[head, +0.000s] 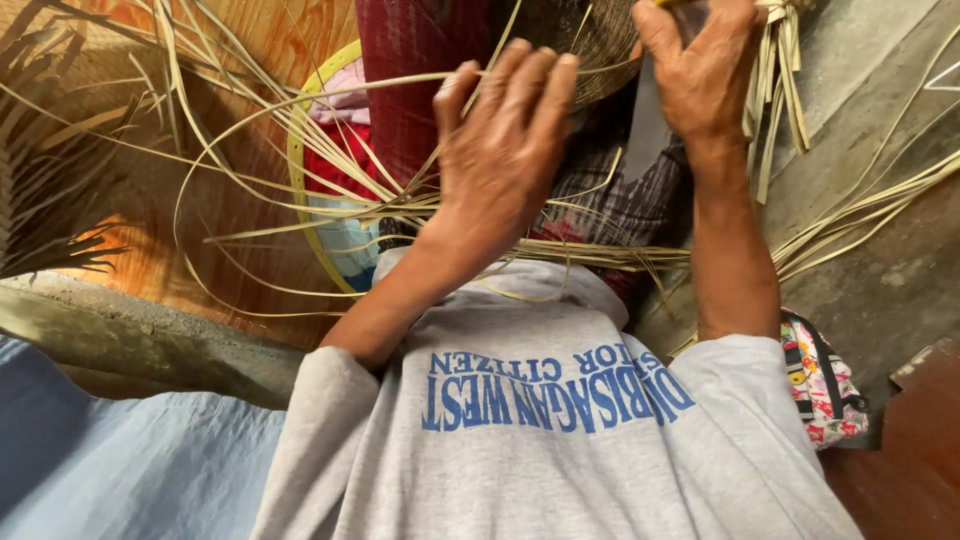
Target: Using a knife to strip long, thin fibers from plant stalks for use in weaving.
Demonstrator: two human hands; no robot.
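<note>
woven piece | above left hand | right hand grips edge (strips trailing)

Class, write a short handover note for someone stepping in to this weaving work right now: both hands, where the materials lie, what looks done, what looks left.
Left hand: fingers spread over the woven piece, pressing loose straw strips; whether it grips one cannot be told.
Right hand: at the piece's upper edge, pinching strips beside a hanging bundle of strips.
Materials: long strips fan left over the round yellow-rimmed tray and cross the lap; more trail right on the concrete floor. A patterned bag sits by the right elbow.
Done: a dark woven section is formed.
Left: many strip ends remain unwoven.
</note>
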